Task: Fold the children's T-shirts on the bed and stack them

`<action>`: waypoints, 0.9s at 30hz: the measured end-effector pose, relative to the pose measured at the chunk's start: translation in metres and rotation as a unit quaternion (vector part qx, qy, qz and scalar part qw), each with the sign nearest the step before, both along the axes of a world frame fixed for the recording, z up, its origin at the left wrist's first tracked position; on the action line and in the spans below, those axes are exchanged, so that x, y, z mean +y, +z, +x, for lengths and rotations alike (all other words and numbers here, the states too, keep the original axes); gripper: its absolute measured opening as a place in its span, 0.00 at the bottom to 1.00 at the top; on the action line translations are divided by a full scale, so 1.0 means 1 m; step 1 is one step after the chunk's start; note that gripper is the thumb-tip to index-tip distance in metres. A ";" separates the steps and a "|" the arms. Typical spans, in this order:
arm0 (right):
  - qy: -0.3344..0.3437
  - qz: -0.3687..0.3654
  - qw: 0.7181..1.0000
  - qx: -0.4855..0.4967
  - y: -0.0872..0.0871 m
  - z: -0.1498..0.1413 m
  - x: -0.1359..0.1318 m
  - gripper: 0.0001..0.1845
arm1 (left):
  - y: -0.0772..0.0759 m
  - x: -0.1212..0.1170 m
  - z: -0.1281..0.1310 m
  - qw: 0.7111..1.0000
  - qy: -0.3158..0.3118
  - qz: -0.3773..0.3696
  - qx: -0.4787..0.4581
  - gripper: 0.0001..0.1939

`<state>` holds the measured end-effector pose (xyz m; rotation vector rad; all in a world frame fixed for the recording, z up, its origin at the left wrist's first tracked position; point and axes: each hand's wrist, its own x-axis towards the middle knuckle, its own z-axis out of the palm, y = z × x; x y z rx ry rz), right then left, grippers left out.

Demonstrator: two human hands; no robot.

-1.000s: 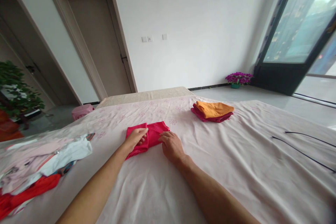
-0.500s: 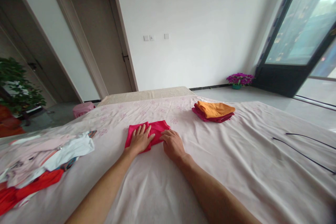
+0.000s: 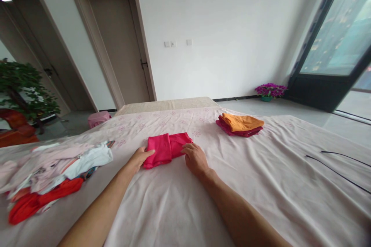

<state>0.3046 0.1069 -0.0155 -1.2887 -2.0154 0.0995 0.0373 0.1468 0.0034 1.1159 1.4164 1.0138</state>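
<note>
A bright pink folded garment lies on the pale bed sheet in front of me, one panel doubled over its left half. My left hand grips its left edge, thumb on top and the other fingers mostly hidden under the cloth. At the right end, my right hand is closed with bent fingers on the garment's near edge. Farther right sits a small stack of folded clothes, an orange piece over dark red ones.
On the left is a loose heap of clothes, with a white piece and a red piece. Two thin black cords lie at the right. Beyond the bed are a pink stool and a purple flower pot.
My left hand has slid from lying flat on the garment to its left edge, now gripping it. The right hand stays at the right end. The view has shifted slightly.
</note>
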 end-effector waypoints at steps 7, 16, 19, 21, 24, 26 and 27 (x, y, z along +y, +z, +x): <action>-0.006 -0.018 1.000 -0.011 0.003 0.000 -0.004 0.23 | 0.009 -0.007 0.005 0.998 0.006 -0.037 -0.060 0.16; 0.003 -0.037 0.999 0.015 0.000 0.001 -0.001 0.22 | 0.062 0.002 -0.050 1.000 0.002 -0.009 -0.023 0.24; -0.001 -0.042 0.999 0.017 0.000 0.001 0.000 0.23 | 0.074 0.007 -0.034 0.998 -0.033 0.017 0.049 0.31; -0.002 -0.044 0.999 0.017 0.001 0.002 -0.001 0.23 | 0.074 0.008 -0.012 0.993 -0.042 0.035 0.109 0.37; -0.003 -0.045 0.999 0.020 0.001 0.002 -0.001 0.23 | 0.063 0.009 0.026 0.982 -0.042 0.086 0.162 0.41; -0.003 -0.043 0.999 0.025 0.001 0.003 -0.002 0.23 | 0.052 0.007 0.046 0.979 -0.066 0.104 0.163 0.42; -0.002 -0.041 0.999 0.028 0.001 0.003 -0.001 0.22 | 0.046 0.006 0.053 0.977 -0.090 0.104 0.164 0.42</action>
